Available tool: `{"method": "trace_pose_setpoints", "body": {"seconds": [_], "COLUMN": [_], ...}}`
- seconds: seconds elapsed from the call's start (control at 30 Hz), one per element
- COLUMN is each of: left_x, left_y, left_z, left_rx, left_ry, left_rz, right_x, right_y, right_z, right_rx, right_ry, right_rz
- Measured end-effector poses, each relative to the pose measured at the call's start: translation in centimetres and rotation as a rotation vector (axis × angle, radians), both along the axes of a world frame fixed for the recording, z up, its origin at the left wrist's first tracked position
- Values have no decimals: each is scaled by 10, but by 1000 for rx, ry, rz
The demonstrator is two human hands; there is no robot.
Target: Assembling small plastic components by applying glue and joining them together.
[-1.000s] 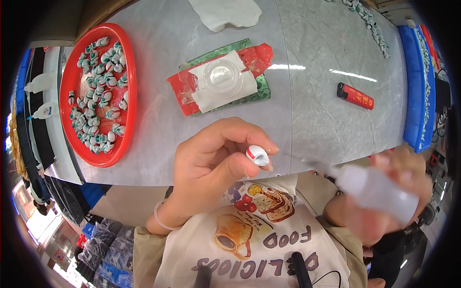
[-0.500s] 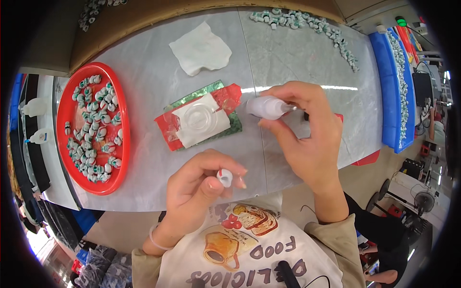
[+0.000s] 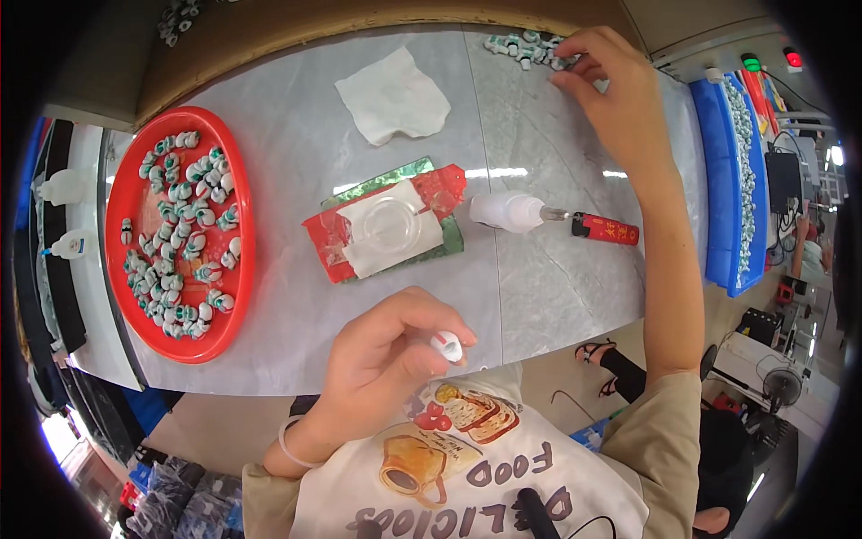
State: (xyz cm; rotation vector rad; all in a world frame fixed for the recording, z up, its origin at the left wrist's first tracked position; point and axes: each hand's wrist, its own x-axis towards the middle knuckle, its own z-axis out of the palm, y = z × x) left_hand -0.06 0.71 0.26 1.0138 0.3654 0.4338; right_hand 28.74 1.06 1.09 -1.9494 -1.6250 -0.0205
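Note:
My left hand [image 3: 382,359] is near my chest at the table's front edge, pinching a small white piece with a red mark [image 3: 446,345] between thumb and fingers. My right hand [image 3: 611,94] is stretched out to the far side of the table, fingertips on a heap of small white-and-green pieces [image 3: 525,49]. A white squeeze bottle [image 3: 507,212] lies on its side on the grey table [image 3: 287,180], apart from both hands. Left of it sits a clear round dish [image 3: 392,225] on white paper over a red-and-green wrapper.
A red round tray [image 3: 135,193] at the left holds several white-and-green pieces. A crumpled white tissue [image 3: 393,96] lies at the back. A red lighter [image 3: 607,229] lies right of the bottle. A blue tray [image 3: 729,180] with more pieces runs along the right edge.
My right hand has put the white squeeze bottle down on the table and reached to the far heap of pieces. My left hand still holds the small piece.

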Motion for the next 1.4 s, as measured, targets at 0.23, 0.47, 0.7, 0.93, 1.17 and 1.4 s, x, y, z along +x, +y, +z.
{"method": "trace_pose_setpoints", "body": {"seconds": [0.23, 0.47, 0.7, 0.93, 1.17, 1.4], "left_x": [0, 0, -1, -4, 3, 1], "left_y": [0, -1, -1, -2, -3, -4], "left_z": [0, -1, -1, -6, -4, -8], "left_rx": [22, 33, 10, -8, -26, 51], "left_ry": [23, 3, -5, -64, -116, -65], "left_rz": [-14, -11, -20, 19, 45, 96], "right_x": [-8, -12, 15, -26, -93, -130], "right_y": [8, -2, -24, -72, -111, -94], "right_z": [9, 12, 11, 41, 60, 32], "right_rx": [-32, 8, 27, 235, 94, 98], "right_ry": [-191, -240, -55, 462, 593, 654], "right_rz": [6, -32, 45, -142, 247, 321]}}
